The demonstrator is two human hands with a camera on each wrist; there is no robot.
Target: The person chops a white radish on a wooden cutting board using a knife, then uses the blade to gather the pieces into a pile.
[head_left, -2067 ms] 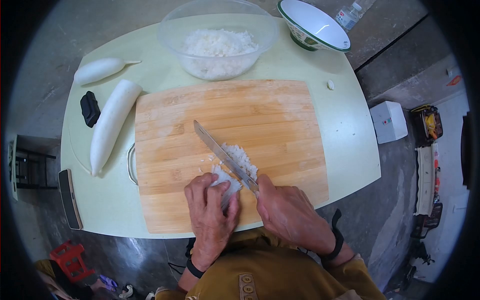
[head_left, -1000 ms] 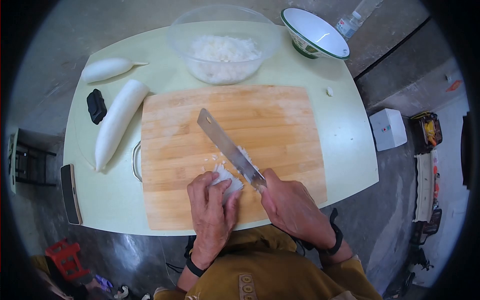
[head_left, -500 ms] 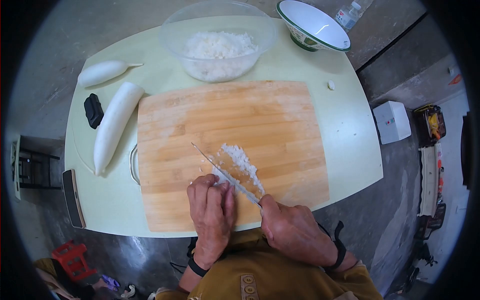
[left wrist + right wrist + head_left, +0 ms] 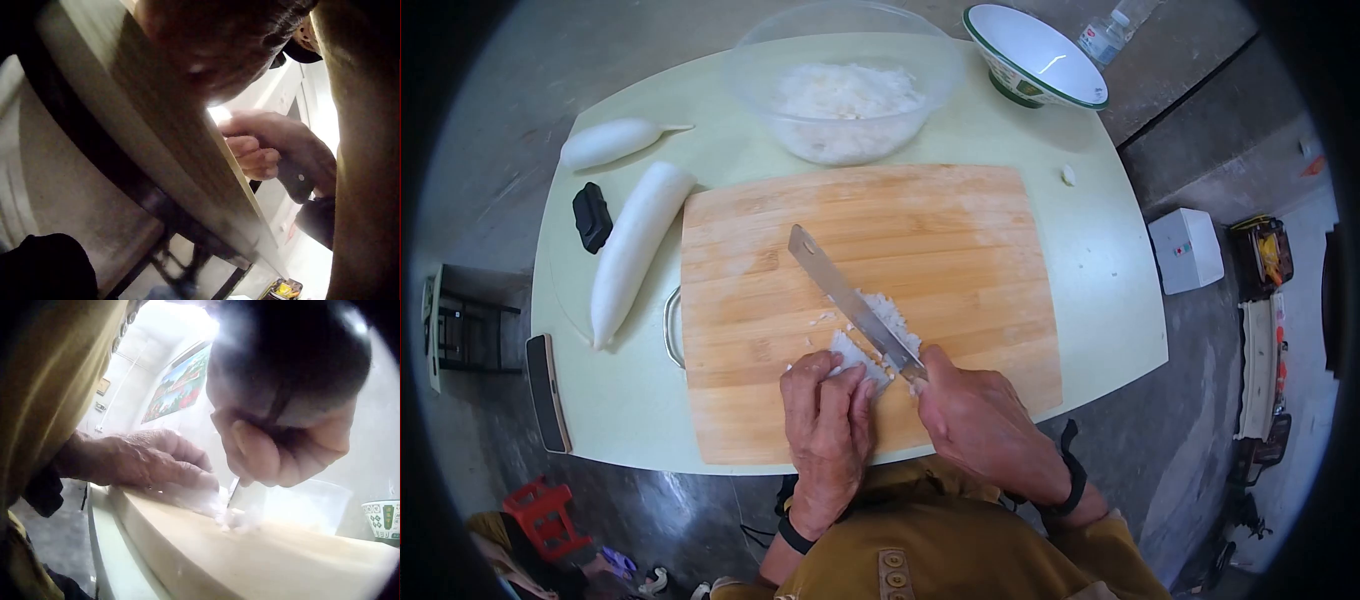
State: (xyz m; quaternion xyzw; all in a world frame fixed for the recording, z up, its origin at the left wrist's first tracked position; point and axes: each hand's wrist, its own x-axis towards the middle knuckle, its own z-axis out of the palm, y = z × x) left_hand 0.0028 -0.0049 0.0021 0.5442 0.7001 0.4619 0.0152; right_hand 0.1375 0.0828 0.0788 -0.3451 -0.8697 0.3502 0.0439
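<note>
My right hand [image 4: 985,425] grips the handle of a long knife [image 4: 840,290], whose blade points up and left over the wooden board [image 4: 790,260]. My left hand [image 4: 828,425] holds a piece of white sliced radish [image 4: 858,362] against the board, fingertips bent on top of it. Finely chopped white bits [image 4: 890,315] lie along the far side of the blade. In the right wrist view the left hand [image 4: 150,459] rests low at the board's edge, near the curled right hand [image 4: 281,447].
Beyond the board stands a clear bowl [image 4: 750,100] of white shreds, with a green-rimmed bowl [image 4: 1040,60] and a bottle [image 4: 1103,40] to its right. At left lie two whole radishes [image 4: 635,245] [image 4: 610,143], a black object [image 4: 592,217] and a phone [image 4: 548,393]. A metal handle [image 4: 670,325] sticks out from the board.
The knife has moved off the radish piece to the right, over the chopped bits, its blade now turned flatter. The left hand keeps its hold on the piece.
</note>
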